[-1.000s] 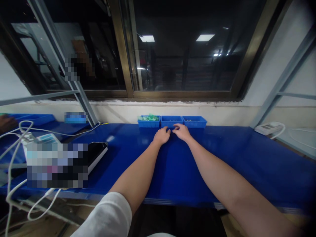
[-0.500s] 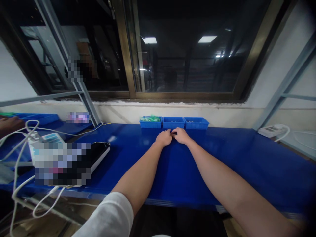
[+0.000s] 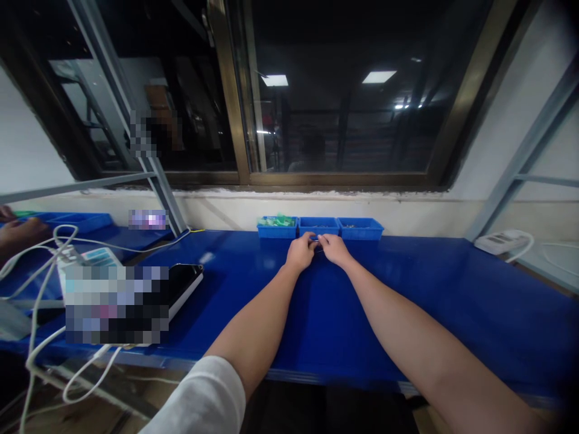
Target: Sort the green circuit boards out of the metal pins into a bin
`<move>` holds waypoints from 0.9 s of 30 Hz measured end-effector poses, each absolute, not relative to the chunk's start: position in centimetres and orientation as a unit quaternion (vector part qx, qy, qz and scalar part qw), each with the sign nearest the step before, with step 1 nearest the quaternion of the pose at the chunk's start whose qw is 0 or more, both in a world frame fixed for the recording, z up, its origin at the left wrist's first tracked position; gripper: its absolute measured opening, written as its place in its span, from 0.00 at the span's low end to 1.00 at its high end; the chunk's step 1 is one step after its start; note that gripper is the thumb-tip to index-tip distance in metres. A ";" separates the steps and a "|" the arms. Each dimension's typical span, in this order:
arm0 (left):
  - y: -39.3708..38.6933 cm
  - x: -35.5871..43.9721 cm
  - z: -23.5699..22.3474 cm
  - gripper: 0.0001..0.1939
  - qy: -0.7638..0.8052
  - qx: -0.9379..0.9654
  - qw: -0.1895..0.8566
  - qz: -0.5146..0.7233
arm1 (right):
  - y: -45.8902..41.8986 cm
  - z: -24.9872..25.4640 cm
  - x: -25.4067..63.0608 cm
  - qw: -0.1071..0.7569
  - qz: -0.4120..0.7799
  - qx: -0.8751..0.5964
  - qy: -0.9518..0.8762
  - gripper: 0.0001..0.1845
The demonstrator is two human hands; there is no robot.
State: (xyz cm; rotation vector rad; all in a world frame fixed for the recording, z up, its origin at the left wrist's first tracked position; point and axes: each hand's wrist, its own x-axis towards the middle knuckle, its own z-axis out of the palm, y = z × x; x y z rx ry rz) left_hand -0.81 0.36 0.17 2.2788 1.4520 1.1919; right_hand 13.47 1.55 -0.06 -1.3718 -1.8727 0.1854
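Note:
Both arms reach forward over the blue table [image 3: 253,271]. My left hand [image 3: 300,252] has its fingers closed in a pinch, close to the front of the middle blue bin [image 3: 319,226]. Facing it, my right hand [image 3: 335,248] also pinches, its fingertips nearly meeting the left ones. A small, thin, shiny piece shows between the fingertips; it is too small to name. The left blue bin [image 3: 277,231] holds green and clear packets [image 3: 279,220]. Small bits lie in the right blue bin [image 3: 362,232], too tiny to make out.
A black-topped device [image 3: 186,280], partly pixelated, lies at left beside white cables [image 3: 34,325]. Another person's hand [image 3: 22,232] is at the far left near more blue bins [image 3: 93,223]. A white power strip [image 3: 502,241] rests at right by a grey post [image 3: 520,157].
The fingers of both hands have shifted slightly, and a shiny bit now shows between them. The view has tilted a little. Another person's second hand has come into view at far left.

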 end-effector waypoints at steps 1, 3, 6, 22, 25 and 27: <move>0.4 -0.8 0.1 0.13 0.493 0.760 0.098 0.411 | 1.5 0.0 13.5 0.407 0.080 -0.546 -0.728 0.20; 0.6 -0.8 0.1 0.09 0.498 0.751 0.099 0.422 | 1.5 0.0 13.7 0.428 0.093 -0.554 -0.708 0.20; 0.9 -0.9 0.0 0.08 0.500 0.747 0.098 0.427 | 1.7 -0.1 13.8 0.443 0.119 -0.556 -0.693 0.21; 1.2 -1.0 0.0 0.12 0.515 0.743 0.130 0.406 | 1.0 0.7 14.4 0.604 0.380 -0.430 -0.553 0.17; 1.7 -1.1 -0.2 0.17 0.540 0.713 0.155 0.419 | 1.4 0.5 14.4 0.633 0.349 -0.452 -0.523 0.19; 1.9 -1.1 -0.3 0.18 0.559 0.695 0.161 0.424 | 1.8 0.2 14.6 0.642 0.318 -0.479 -0.507 0.23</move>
